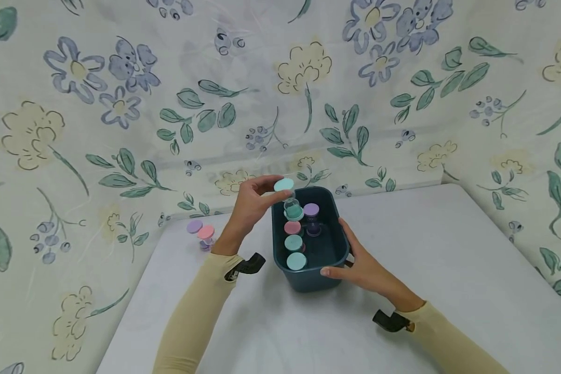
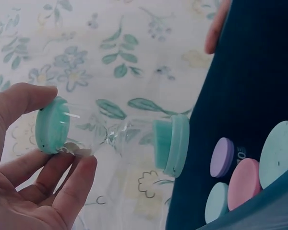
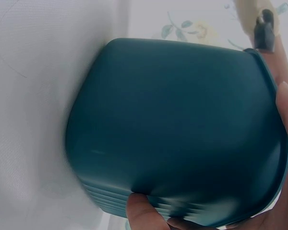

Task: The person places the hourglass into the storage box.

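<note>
My left hand (image 1: 254,205) pinches a small clear hourglass (image 1: 291,203) by its upper mint-green cap. In the left wrist view the hourglass (image 2: 110,136) has a narrow waist, mint caps at both ends and a teal fill at the far end. It is held upright over the left back part of a dark teal plastic bin (image 1: 314,283). My right hand (image 1: 366,267) grips the bin's right near corner, thumb on the rim, fingers along the side. Inside the bin stand several hourglasses with mint caps (image 1: 296,261), a pink cap (image 1: 292,227) and a purple cap (image 1: 311,210).
On the white table (image 1: 430,249), left of the bin, are more hourglasses with a purple cap (image 1: 195,226) and a pink cap (image 1: 206,231), partly behind my left wrist. A flower-patterned cloth (image 1: 271,104) hangs behind the table.
</note>
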Motion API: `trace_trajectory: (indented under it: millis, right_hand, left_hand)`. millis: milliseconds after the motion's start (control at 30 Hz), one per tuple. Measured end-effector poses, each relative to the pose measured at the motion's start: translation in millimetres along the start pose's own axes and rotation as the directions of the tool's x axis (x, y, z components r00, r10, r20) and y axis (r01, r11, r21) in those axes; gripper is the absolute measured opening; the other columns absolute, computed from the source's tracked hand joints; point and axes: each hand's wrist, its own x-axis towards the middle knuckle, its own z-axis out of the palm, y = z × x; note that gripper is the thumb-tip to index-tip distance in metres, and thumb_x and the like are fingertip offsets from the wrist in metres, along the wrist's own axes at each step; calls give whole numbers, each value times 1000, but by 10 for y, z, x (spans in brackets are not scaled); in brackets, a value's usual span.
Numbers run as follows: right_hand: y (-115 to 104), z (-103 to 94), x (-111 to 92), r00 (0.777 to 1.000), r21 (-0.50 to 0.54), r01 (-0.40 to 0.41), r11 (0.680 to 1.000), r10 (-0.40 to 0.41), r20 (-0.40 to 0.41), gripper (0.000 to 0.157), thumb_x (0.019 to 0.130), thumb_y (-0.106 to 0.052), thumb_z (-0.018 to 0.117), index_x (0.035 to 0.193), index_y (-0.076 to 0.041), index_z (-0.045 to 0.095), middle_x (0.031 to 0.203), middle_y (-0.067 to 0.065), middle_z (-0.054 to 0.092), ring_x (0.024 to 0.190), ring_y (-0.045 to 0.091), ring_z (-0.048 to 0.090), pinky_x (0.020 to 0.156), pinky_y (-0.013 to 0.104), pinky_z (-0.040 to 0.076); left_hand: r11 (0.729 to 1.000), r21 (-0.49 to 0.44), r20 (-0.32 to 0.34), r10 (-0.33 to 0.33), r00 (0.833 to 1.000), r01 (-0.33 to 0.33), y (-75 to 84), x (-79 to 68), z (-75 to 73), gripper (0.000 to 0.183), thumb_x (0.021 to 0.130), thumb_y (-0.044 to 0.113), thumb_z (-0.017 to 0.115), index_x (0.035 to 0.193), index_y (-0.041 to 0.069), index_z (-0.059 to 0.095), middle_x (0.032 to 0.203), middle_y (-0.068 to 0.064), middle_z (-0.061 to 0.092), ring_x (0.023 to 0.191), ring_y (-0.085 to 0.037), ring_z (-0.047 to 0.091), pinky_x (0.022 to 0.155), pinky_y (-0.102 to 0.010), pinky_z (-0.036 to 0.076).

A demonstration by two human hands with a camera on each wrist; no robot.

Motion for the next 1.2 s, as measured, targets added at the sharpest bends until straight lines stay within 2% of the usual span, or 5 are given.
trace_trajectory:
  millis: [133, 300, 633, 1000, 1200]
  right_hand:
    - [-6, 0, 1, 1000, 4, 9, 1000, -9, 1, 115, 77, -41, 82, 153, -49, -4, 168, 1, 0, 152, 39, 16, 110, 60, 37]
    - [-1, -1, 5, 1000, 9, 13, 1000, -13, 6, 114, 78, -41, 82, 152, -50, -4, 168, 0, 0, 152, 39, 16, 111, 60, 36]
    - [-4, -5, 0, 999, 15, 20, 1000, -20, 25, 113, 80, -39, 81, 154, -46, -5, 168, 2, -2, 152, 40, 14, 111, 61, 35]
    - [-2, -17, -9, 1000, 25, 10, 1000, -10, 19, 114, 79, -40, 81, 153, -49, -5, 168, -1, -1, 153, 37, 15, 112, 60, 35]
    - [-10, -19, -10, 1000, 31, 12, 999, -13, 26, 113, 80, -38, 81, 153, -49, -6, 168, 0, -1, 153, 36, 14, 113, 59, 35]
  left_hand:
    - [1000, 26, 38, -12, 999, 11, -26, 55, 87, 40, 82, 27, 80, 118, 14, 70, 113, -7, 71, 106, -18, 64, 98, -39, 50]
    - [995, 93, 74, -43, 996, 36, -44, 122, 180, 42, 81, 32, 80, 120, 18, 70, 112, -6, 72, 105, -19, 64, 91, -35, 52]
    - [978, 202, 198, -84, 977, 43, -90, 182, 303, 40, 83, 30, 79, 117, 13, 69, 109, -7, 73, 96, -19, 68, 84, -31, 58]
    - [942, 335, 292, -111, 950, 7, -169, 258, 418, 37, 80, 31, 81, 110, 11, 72, 102, -6, 75, 89, -17, 69, 84, -32, 58]
    - [910, 414, 314, -147, 938, 4, -190, 282, 456, 41, 79, 29, 81, 113, 9, 72, 108, -8, 74, 92, -18, 68, 88, -35, 58]
